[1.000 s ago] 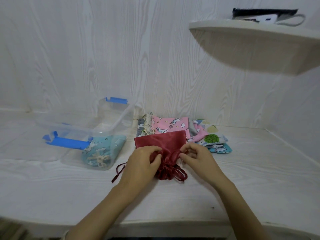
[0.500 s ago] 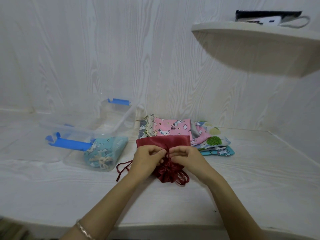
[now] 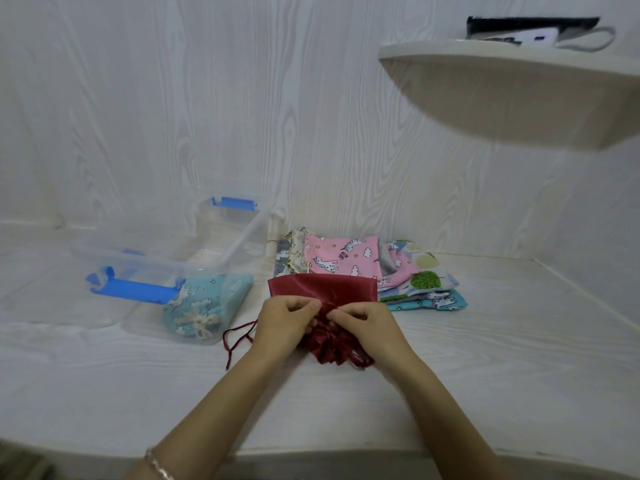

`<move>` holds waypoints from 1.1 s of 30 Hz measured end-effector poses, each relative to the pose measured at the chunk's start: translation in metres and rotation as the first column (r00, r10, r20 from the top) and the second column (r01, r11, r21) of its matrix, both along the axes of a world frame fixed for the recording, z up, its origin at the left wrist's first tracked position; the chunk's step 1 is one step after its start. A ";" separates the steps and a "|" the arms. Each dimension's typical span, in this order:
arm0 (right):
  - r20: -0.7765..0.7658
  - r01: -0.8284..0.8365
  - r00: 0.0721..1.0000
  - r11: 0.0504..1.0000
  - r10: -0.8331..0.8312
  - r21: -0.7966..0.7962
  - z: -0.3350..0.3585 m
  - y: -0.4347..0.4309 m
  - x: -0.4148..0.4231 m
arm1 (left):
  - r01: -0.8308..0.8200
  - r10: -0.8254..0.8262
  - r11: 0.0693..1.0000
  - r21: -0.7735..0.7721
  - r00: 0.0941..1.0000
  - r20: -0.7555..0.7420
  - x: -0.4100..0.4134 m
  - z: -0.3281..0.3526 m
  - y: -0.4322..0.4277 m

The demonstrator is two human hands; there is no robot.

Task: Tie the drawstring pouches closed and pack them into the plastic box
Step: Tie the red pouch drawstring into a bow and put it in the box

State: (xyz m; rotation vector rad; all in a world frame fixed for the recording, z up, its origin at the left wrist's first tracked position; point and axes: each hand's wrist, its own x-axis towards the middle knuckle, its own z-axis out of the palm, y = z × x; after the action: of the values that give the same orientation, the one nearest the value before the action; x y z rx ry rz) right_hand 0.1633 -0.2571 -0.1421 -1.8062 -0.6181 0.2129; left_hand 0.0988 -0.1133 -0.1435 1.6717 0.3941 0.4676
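Head view, tying stage. The left hand and right hand meet fingertip to fingertip over the gathered neck of the red satin pouch, which lies on the white counter just right of the clear plastic box. Both hands have their fingers curled in a narrow pinch on the neck. Whether the tips hold cord or cloth cannot be told.

A second ago the hands sat apart, one at each side of the neck. They have since closed inward to a single point. The pouch mouth is now bunched into ruffles on the side nearer the person, and a loose end of the dark red drawstring trails toward the near corner of the box.

This suggests that the mouth is drawn shut and the knot is being formed. No finished knot can be seen under the fingers.

A light-blue printed pouch, its cream cord tied in a bow, already lies inside the box at its near end. The blue latch stands unfastened. To the right of the box and behind the red pouch is a stack of patterned pouches with a pink unicorn pouch on top. By this layout the task is at an early stage, with one pouch packed, one in hand and several waiting.
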 end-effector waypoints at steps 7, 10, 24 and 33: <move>0.068 -0.011 0.998 0.997 0.016 -0.070 -0.003 0.001 -0.002 | -0.042 -0.165 0.752 0.658 0.954 0.250 -0.022 0.004 -0.006; 0.132 -0.012 0.991 0.987 0.033 -0.160 -0.005 0.003 -0.001 | 0.035 -0.292 0.650 0.759 0.934 0.206 -0.011 0.008 -0.004; 0.199 0.009 0.980 0.994 0.013 -0.111 -0.004 0.002 -0.008 | 0.113 -0.109 0.816 0.567 0.993 -0.041 0.001 0.008 0.014; 0.367 0.076 0.930 0.989 -0.024 -0.129 -0.003 0.002 -0.014 | 0.173 -0.129 0.835 0.523 0.984 -0.120 -0.002 0.017 0.018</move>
State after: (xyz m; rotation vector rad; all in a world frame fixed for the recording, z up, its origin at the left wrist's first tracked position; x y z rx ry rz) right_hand 0.1497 -0.2549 -0.1453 -2.0151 -0.8332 -0.1227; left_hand 0.0970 -0.0952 -0.1267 2.2515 0.1902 0.4137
